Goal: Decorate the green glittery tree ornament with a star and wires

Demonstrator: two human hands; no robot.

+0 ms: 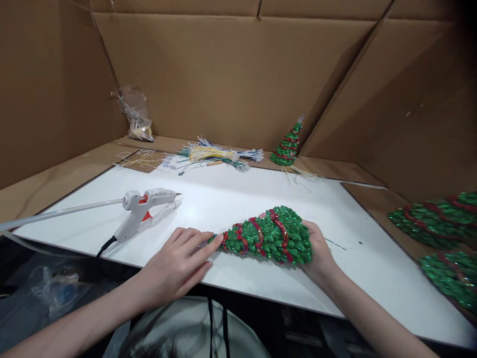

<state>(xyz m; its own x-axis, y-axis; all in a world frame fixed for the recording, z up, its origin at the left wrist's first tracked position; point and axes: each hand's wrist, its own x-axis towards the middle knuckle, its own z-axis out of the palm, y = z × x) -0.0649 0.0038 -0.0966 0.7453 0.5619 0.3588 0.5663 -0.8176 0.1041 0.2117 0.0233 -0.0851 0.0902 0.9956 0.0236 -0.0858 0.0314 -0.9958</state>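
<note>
To the left on the white table (238,186), we see a glue gun (134,215) with its nozzle pointing right; on the far side beyond it lies a bundle of thin wires (216,151). In the near middle, right of the gun, is a glittery green tree (270,236) turned on its side, narrow tip to the left, broad base to the right. We would expect it to be light and fairly stiff, with a rough surface that should not slip much. The tip looks the most fragile part, so we would carry the weight at the base and only steady the tip lightly. Our left hand (182,261) reaches in palm down, fingers stretched out and touching the tip; whether they pinch it we cannot tell. Our right hand (318,251) comes from the near right and holds the base, most of its fingers hidden behind it. At the right edge we count 2 more trees (436,223).
</note>
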